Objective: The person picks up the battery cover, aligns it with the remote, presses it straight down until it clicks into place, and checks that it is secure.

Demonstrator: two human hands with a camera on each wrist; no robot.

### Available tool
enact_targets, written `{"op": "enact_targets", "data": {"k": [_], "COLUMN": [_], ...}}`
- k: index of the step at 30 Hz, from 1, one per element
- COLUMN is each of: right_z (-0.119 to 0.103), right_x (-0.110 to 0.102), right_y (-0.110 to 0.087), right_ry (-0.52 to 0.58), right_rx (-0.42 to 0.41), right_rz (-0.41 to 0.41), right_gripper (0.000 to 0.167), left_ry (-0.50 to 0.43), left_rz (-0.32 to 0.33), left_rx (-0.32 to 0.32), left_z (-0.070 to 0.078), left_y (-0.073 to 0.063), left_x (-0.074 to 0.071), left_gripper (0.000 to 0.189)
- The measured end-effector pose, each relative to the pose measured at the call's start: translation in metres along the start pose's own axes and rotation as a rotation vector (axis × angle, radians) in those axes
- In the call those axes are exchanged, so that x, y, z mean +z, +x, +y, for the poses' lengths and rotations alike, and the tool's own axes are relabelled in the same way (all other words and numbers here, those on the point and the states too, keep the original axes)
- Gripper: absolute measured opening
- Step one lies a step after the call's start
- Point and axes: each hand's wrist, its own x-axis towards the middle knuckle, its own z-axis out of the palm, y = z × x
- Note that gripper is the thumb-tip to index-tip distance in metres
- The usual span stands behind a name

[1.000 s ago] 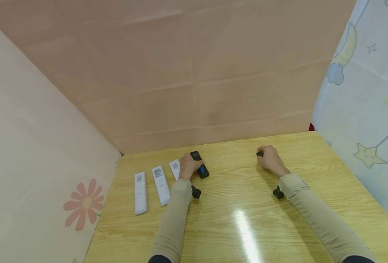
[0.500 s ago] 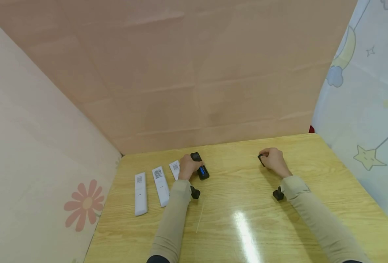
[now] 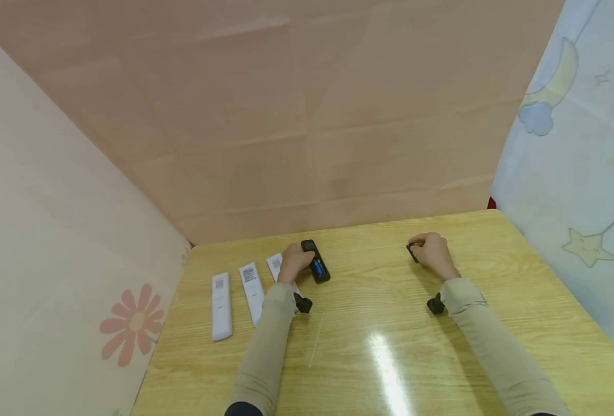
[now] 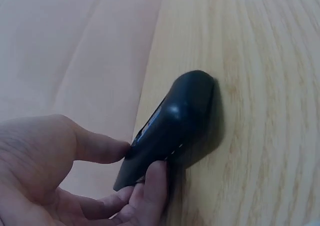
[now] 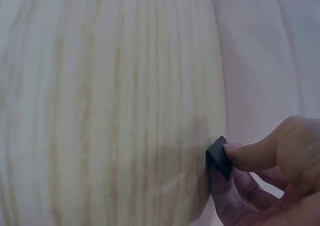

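My left hand [image 3: 293, 262] holds a black remote control [image 3: 322, 275] on the table, its thumb at one long edge and fingers at the other. The remote lies back side up with its battery compartment uncovered, and blue batteries [image 3: 319, 267] show inside. In the left wrist view the remote [image 4: 182, 108] appears end-on, with thumb and fingertips around its near part. Off to the right, my right hand [image 3: 431, 254] pinches a small black battery cover [image 5: 220, 157] between thumb and fingers, close to the table's far edge. Part of the cover is hidden behind the fingers.
Three white remotes lie back side up at the left: the outermost remote [image 3: 222, 306], a middle remote [image 3: 252, 289] and a third remote [image 3: 274, 263] partly under my left hand. A beige cloth [image 3: 307, 144] hangs behind the wooden table [image 3: 369, 306], with patterned sheets at both sides.
The battery cover has been turned in my right hand, so that more of it shows. My left hand has shifted slightly left on the black remote control, which stays in place.
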Motion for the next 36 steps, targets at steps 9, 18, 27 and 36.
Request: {"op": "enact_targets", "data": {"k": [9,18,27,36], "right_z": [-0.004,-0.004,-0.008,-0.02], "right_x": [0.0,-0.004,-0.004,-0.003], "right_y": [-0.005,-0.004,-0.003,-0.003], "right_ry": [0.0,0.001,0.011,0.05], "right_rx": [-0.01,-0.042,-0.079,-0.075], "right_rz": [0.003,-0.007,-0.006,-0.035], "right_gripper": [0.033,0.031,0.027,0.027], "left_ry": [0.069,-0.079,-0.157,-0.217], "left_rz": [-0.003,-0.028,-0.097,-0.109], "left_rx": [0.001,0.025,0.0,-0.004], "left_z": [-0.001,-0.006,-0.013,-0.021], "left_y": [0.007,0.003,0.004,0.002], "left_x": [0.001,0.003,0.003,0.001], "left_gripper": [0.055,0.031,0.054,0.057]}}
